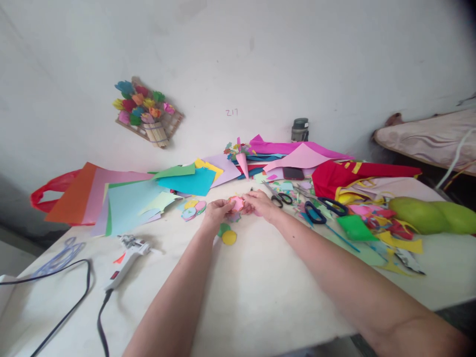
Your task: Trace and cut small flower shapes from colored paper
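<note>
Pink paper piece (237,204), scalloped with orange at its edge, at the centre of the frame, slightly below mid-height. Left hand (217,212) pinches its left edge between thumb and fingers. Right hand (261,204) is at its right edge, fingers bent inward; cannot tell whether they pinch the paper or only touch it. Both forearms enter from the bottom of the frame.

Just below the hands: a yellow disc (229,238), overlapping a green disc (223,229). Left of the left hand, a small cluster of pastel discs (189,213).

Right of centre, near the right hand: small dark-handled scissors (285,198) among paper scraps. Farther right, larger scissors with blue handles (315,212), then a bright green packet (357,227) and a long green object (431,215) at the right edge.

Behind the hands, a pink paper cone (242,165) topped with small multicoloured cut-outs; a dark phone (293,173) lies to its right. A lidded bottle (300,130) stands near the wall, upper right of centre.

Left side: fanned coloured sheets (130,206); below them, lower left, a white glue gun (126,263) with black cord lies on the pale tabletop (267,292).

Upper left: wall hanging (145,110) of colourful paper flowers.
</note>
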Demonstrator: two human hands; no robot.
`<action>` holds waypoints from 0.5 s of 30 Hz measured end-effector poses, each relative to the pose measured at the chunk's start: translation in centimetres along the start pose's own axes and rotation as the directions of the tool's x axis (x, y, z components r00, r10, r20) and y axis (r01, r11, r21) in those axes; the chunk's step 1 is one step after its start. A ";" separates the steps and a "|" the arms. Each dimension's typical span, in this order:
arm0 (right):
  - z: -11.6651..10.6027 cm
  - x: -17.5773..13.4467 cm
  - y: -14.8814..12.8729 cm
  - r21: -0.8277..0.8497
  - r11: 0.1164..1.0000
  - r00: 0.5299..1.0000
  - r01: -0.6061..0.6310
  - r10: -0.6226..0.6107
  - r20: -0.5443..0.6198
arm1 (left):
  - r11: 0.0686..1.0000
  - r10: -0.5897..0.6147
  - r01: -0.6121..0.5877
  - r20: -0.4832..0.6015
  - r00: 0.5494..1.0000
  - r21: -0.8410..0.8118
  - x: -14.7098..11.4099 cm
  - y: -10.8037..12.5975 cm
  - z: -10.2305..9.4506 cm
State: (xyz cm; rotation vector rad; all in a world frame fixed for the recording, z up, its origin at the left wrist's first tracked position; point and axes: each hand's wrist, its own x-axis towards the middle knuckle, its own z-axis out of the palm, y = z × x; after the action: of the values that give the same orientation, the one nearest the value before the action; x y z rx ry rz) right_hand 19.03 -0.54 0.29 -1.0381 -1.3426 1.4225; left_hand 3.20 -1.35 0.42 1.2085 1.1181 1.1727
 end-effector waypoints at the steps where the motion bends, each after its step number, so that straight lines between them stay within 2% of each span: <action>1: 0.0 0.0 0.0 -0.008 1.000 1.000 -0.003 0.003 0.004 | 1.000 0.003 -0.003 -0.003 1.000 0.000 0.0 0.0 0.0; 4: 0.2 -0.2 0.1 -0.050 0.999 1.000 -0.003 0.003 0.004 | 1.000 0.006 -0.006 -0.002 1.000 -0.001 -0.1 0.0 0.0; 7: 0.6 -0.3 -0.1 -0.092 0.995 0.999 -0.028 0.024 -0.047 | 1.000 0.004 -0.004 0.016 1.000 -0.006 -0.2 0.0 0.1; 10: 0.9 -0.4 -0.3 -0.097 0.994 0.995 -0.052 0.044 -0.087 | 0.997 -0.001 0.005 0.056 0.998 -0.075 -0.3 0.1 0.1; 15: 0.8 -0.3 -0.3 -0.045 0.998 0.996 -0.047 0.043 -0.081 | 0.946 -0.150 0.164 0.072 0.986 -0.279 0.2 0.3 -0.1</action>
State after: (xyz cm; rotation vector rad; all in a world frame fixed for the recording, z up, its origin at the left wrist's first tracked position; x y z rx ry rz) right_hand 18.32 -1.04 0.60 -1.1508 -1.3075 1.3740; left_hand 3.12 -1.15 0.73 0.9053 0.9521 1.1303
